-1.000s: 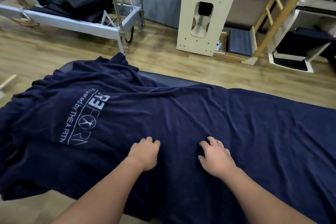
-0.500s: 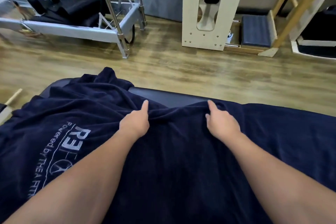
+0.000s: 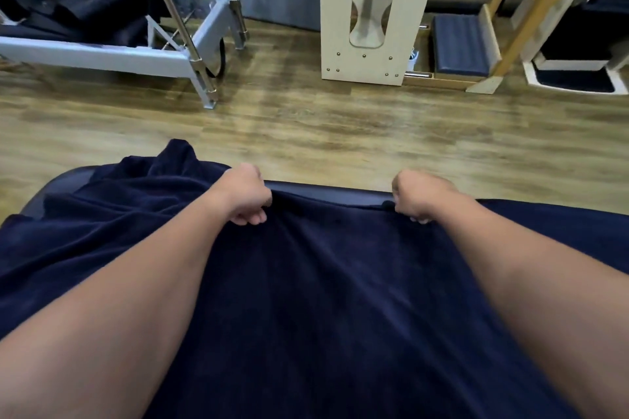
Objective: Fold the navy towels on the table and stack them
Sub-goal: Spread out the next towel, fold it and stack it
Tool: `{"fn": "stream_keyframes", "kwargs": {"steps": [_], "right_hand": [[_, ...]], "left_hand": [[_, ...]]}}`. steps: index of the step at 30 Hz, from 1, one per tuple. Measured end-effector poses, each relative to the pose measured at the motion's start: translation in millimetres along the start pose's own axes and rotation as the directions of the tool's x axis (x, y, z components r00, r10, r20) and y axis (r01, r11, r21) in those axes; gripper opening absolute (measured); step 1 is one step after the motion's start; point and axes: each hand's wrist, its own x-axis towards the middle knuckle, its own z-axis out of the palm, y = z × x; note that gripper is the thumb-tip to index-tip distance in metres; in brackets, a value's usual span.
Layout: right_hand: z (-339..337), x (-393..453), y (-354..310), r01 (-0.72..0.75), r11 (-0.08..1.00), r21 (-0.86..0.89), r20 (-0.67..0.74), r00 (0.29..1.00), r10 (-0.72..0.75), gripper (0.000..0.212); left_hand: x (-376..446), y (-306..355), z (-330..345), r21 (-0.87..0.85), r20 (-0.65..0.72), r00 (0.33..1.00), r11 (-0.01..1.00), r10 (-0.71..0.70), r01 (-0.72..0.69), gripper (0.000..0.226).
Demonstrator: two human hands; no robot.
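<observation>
Navy towel [image 3: 326,299] lies spread flat over the bench [image 3: 326,189], covering nearly all of it, only a dark strip of padded bench edge shows past its far hem. More navy cloth is bunched at far left [image 3: 136,187]; can't tell if that's a second towel or a fold of the same one.

Both hands are at the far hem, set well apart. Left hand [image 3: 246,196] and right hand [image 3: 417,197] are each curled tight on the towel edge, knuckles up.

Judgement: the step is the first fold, far edge to near edge. To do it well:
- keep the grips level and the hem taut between them, so the edge doesn't sag
- lift just clear of the cloth, then draw straight toward the body
- lay hem on hem, corners matched, before letting go
- watch the bunched cloth on the left; it may drag along

Beyond the bench: wood floor [image 3: 340,133], metal exercise frame [image 3: 136,58], pale wooden panel [image 3: 371,61].
</observation>
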Motion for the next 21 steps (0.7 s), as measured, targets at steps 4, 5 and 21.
{"fn": "stream_keyframes", "kwargs": {"steps": [4, 5, 21], "right_hand": [[9, 10, -1, 0.060, 0.996, -0.069, -0.025, 0.998, -0.062, 0.023], [12, 10, 1, 0.074, 0.991, -0.109, -0.074, 0.994, -0.082, 0.024], [37, 17, -26, 0.044, 0.976, 0.212, -0.247, 0.969, 0.010, 0.033]], "left_hand": [[2, -2, 1, 0.027, 0.203, 0.970, 0.991, -0.137, 0.135, 0.039], [3, -6, 5, 0.046, 0.202, 0.968, 0.989, -0.148, 0.141, 0.042], [16, -5, 27, 0.264, -0.134, 0.955, 0.939, 0.264, -0.222, 0.058]]}}
